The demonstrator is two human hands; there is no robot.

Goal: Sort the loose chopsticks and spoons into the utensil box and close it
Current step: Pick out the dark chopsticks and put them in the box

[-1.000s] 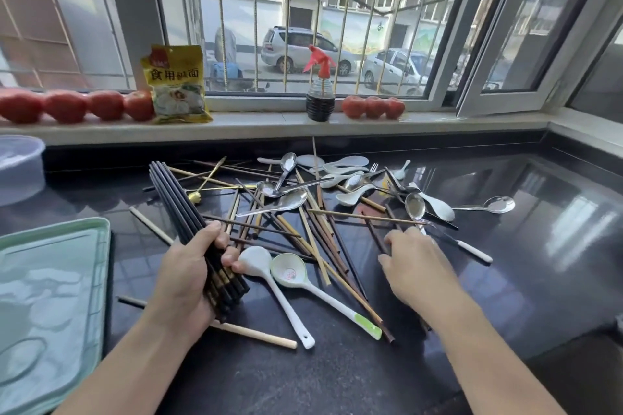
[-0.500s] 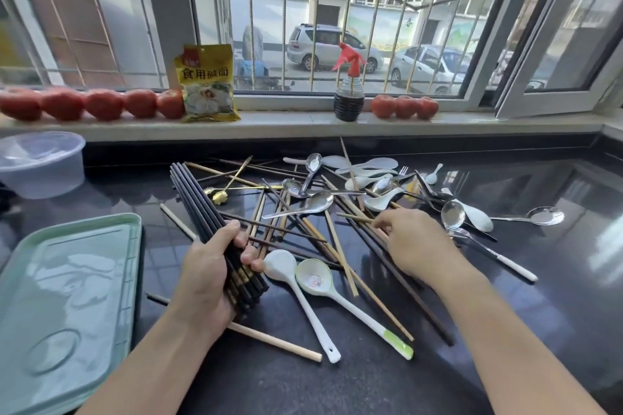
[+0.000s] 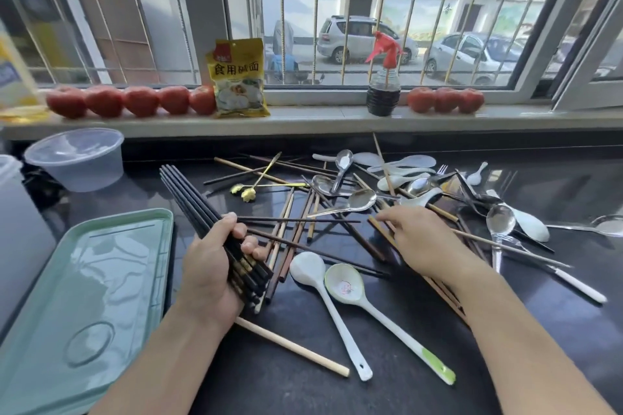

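tray [image 3: 84, 280] lies left of the utensil pile [image 3: 354, 212], tomatoes [image 3: 135, 100] on the sill behind.
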